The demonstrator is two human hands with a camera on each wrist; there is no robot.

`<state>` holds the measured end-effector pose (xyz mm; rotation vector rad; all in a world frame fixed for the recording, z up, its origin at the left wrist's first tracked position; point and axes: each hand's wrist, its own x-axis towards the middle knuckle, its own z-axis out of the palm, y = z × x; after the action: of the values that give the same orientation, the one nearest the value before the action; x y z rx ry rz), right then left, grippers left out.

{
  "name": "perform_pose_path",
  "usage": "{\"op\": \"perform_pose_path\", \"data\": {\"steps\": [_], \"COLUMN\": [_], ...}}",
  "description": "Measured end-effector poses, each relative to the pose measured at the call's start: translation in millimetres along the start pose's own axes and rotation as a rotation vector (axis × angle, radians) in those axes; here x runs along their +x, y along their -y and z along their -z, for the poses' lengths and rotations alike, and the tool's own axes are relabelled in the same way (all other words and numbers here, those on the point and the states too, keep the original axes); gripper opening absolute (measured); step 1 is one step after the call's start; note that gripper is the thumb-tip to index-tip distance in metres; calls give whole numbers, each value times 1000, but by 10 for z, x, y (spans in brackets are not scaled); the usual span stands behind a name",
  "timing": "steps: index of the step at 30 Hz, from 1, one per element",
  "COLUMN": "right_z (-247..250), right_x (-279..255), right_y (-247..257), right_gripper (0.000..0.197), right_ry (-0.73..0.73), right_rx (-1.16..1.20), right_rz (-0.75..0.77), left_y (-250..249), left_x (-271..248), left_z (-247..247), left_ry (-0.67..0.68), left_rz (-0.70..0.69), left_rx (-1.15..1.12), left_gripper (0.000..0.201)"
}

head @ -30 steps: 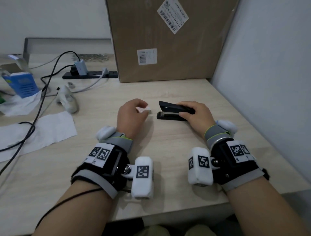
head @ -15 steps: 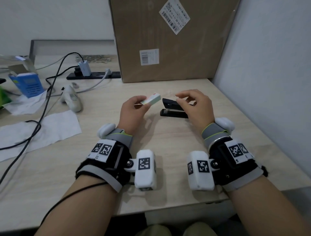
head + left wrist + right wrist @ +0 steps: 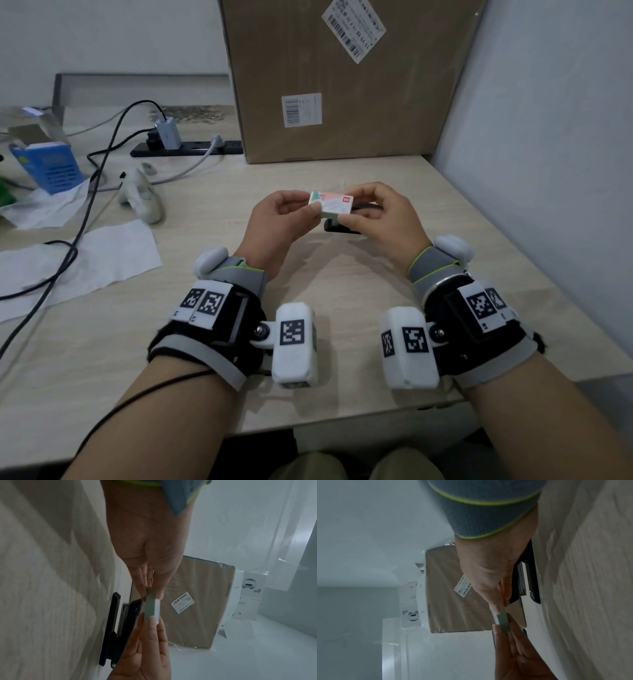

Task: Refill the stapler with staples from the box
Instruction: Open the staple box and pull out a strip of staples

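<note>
A small staple box (image 3: pixel 331 205), pale green and pink with a white label, is held above the desk by both hands. My left hand (image 3: pixel 301 209) pinches its left end and my right hand (image 3: pixel 359 205) pinches its right end. In the left wrist view the staple box (image 3: pixel 152 607) shows edge-on between my left hand (image 3: pixel 149 635) and my right hand (image 3: pixel 150 568). The black stapler (image 3: pixel 337 229) lies on the desk beneath the hands, mostly hidden. The stapler (image 3: pixel 118 628) lies with its top swung open and its metal channel showing. In the right wrist view the box (image 3: pixel 501 619) sits beside the stapler (image 3: pixel 527 577).
A large cardboard carton (image 3: pixel 342 85) stands at the back of the desk. A wall (image 3: pixel 548 171) runs along the right. On the left are a power strip (image 3: pixel 185 149) with cables, a white controller (image 3: pixel 144 198), a blue box (image 3: pixel 51 168) and sheets of paper (image 3: pixel 85 260).
My left hand lifted the staple box off the desk. My right hand let go of the stapler and took the box's right end. The stapler stays on the desk.
</note>
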<state>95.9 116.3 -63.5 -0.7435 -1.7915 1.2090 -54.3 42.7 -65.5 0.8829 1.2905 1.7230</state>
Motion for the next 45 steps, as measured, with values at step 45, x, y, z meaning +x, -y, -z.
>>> {"op": "perform_pose_path", "data": {"steps": [45], "right_z": [-72], "right_x": [-42], "right_y": [8], "right_gripper": [27], "right_ry": [32], "right_rx": [185], "right_rz": [-106], "left_y": [-56], "left_x": [19], "left_z": [-6], "left_ry": [-34], "left_rz": [281], "left_rx": [-169], "left_gripper": [34]}}
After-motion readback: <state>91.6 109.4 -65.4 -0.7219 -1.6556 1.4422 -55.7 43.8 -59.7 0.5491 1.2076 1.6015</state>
